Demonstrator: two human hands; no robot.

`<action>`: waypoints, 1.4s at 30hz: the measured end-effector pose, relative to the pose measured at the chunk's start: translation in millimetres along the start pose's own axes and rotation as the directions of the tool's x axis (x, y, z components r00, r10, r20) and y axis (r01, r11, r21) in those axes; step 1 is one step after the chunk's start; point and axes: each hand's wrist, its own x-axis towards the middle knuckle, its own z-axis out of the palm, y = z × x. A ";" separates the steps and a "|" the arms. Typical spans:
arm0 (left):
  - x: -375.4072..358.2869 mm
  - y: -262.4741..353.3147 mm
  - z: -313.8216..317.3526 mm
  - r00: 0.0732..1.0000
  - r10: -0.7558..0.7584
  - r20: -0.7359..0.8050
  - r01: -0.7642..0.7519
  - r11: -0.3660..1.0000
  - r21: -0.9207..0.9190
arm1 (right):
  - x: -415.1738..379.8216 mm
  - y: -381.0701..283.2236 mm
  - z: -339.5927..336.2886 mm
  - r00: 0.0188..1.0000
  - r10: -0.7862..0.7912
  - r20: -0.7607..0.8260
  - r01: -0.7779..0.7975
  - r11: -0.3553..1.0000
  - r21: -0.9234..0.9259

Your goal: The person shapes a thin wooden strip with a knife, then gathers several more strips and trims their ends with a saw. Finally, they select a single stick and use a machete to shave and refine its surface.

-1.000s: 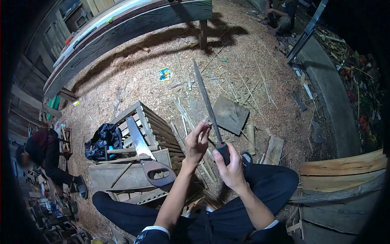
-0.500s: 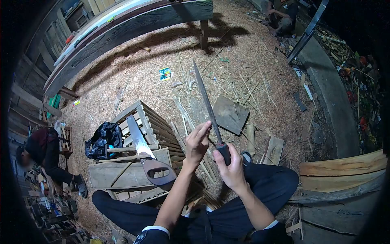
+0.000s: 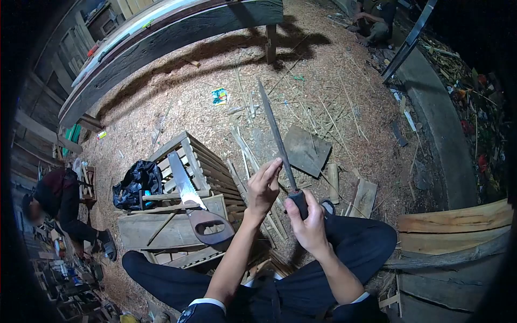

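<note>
My right hand (image 3: 308, 218) is wrapped round the black handle of a long, pointed metal file (image 3: 276, 132), which is tilted up and away from me. My left hand (image 3: 263, 188) is beside the file's blade, its fingers raised and a fingertip at the blade's edge; its palm side holds nothing that I can see. To the left, a handsaw (image 3: 204, 218) with a wooden handle lies on a slatted wooden crate (image 3: 211, 161) and boards. A black plastic bag (image 3: 135, 185) is at the crate's left side.
A long wooden bench (image 3: 183, 43) spans the upper left. A square board (image 3: 307, 151) and thin sticks lie on the shavings-covered floor. Planks (image 3: 458, 226) are at the right. One person (image 3: 62, 202) bends at the left; another (image 3: 374, 21) sits at the upper right.
</note>
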 end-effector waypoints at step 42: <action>4.9 -4.4 3.1 0.996 0.039 -0.081 -0.039 0.999 0.003 | -3.7 5.3 2.3 0.998 0.060 0.018 -0.061 0.996 0.067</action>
